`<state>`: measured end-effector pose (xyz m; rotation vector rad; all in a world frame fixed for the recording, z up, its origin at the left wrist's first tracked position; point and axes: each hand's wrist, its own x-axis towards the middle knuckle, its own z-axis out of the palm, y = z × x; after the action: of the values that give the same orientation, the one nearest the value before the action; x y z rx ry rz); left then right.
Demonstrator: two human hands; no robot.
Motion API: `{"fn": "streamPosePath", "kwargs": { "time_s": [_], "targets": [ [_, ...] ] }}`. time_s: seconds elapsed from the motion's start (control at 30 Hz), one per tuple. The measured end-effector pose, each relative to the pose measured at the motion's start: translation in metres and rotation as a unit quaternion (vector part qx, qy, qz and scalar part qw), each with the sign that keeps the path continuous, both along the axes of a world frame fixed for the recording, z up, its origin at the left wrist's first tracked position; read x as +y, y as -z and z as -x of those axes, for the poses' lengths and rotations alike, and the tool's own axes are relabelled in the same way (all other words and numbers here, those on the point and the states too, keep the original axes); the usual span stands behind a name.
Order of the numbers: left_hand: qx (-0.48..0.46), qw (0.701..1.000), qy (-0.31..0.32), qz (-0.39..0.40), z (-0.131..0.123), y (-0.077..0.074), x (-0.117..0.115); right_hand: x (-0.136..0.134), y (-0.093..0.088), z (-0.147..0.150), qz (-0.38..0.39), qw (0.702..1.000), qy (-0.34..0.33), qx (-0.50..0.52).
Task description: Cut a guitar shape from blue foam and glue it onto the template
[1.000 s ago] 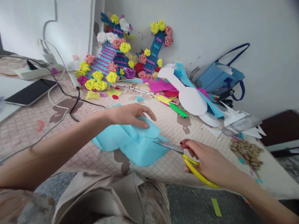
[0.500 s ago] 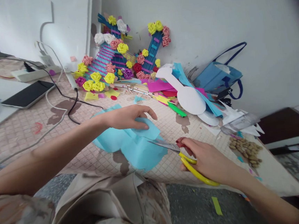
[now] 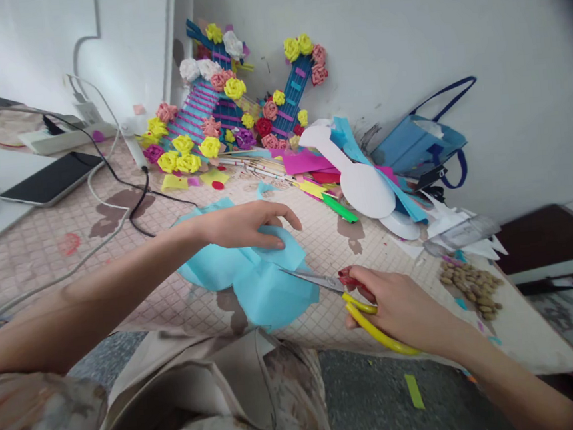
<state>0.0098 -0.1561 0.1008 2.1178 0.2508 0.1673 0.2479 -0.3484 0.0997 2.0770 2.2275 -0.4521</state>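
Light blue paper [image 3: 273,295] lies crumpled and folded on the table in front of me, one flap raised toward the scissors. My left hand [image 3: 244,224] holds this paper near its upper part, the thumb on the sheet and the index finger stretched past it; the other fingers are hidden. In my right hand [image 3: 405,308] are yellow-handled scissors [image 3: 322,280], gripped by the handles. Their blades look nearly closed and point left, the tips at the paper's fold. Whether the paper lies between the blades I cannot tell.
Behind the paper are paper-flower decorations [image 3: 207,115], a white paper shape [image 3: 367,188] and a green marker [image 3: 340,208]. Peanuts [image 3: 473,289] lie at right, near a blue bag [image 3: 418,143]. A phone [image 3: 55,178], cables and a power strip [image 3: 62,137] are at left.
The view has shifted very slightly. The scissor tips sit a touch further left on the paper; both hands otherwise keep their places.
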Motion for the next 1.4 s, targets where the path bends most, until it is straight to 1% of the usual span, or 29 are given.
{"fn": "streamPosePath", "kwargs": {
  "time_s": [0.17, 0.3, 0.47, 0.57, 0.67, 0.77, 0.9, 1.03, 1.2, 1.4],
  "targets": [
    [0.007, 1.000, 0.007, 0.013, 0.000, 0.001, 0.001, 0.000, 0.001, -0.001, -0.012, 1.000, -0.010, 0.005],
    [0.003, 1.000, 0.008, 0.020, 0.000, 0.002, 0.001, 0.001, -0.001, 0.000, -0.009, 1.000, -0.011, -0.011],
    [0.000, 1.000, 0.004, 0.015, 0.000, 0.002, 0.000, 0.001, 0.001, -0.002, -0.012, 1.000, -0.014, -0.021],
    [-0.001, 1.000, 0.002, 0.007, 0.001, 0.002, 0.000, 0.000, 0.003, -0.005, -0.027, 0.999, -0.020, -0.031],
    [-0.007, 1.000, -0.001, -0.001, 0.001, 0.002, 0.000, 0.000, 0.005, -0.005, -0.036, 0.999, -0.015, -0.029],
    [-0.007, 1.000, 0.001, -0.002, 0.000, 0.001, 0.000, 0.000, 0.003, -0.004, -0.023, 1.000, -0.003, -0.011],
    [-0.014, 0.999, -0.008, -0.036, -0.002, 0.000, -0.004, -0.001, -0.002, 0.000, 0.023, 1.000, 0.012, 0.013],
    [-0.020, 0.997, -0.022, -0.076, -0.003, -0.003, -0.009, -0.001, -0.005, 0.002, 0.043, 0.998, 0.021, 0.031],
    [-0.019, 0.991, -0.039, -0.125, -0.005, -0.005, -0.014, -0.002, -0.004, 0.001, 0.042, 0.998, 0.020, 0.033],
    [-0.022, 0.988, -0.049, -0.145, -0.006, -0.005, -0.017, -0.002, -0.003, 0.002, 0.036, 0.999, 0.021, 0.003]
  ]
}}
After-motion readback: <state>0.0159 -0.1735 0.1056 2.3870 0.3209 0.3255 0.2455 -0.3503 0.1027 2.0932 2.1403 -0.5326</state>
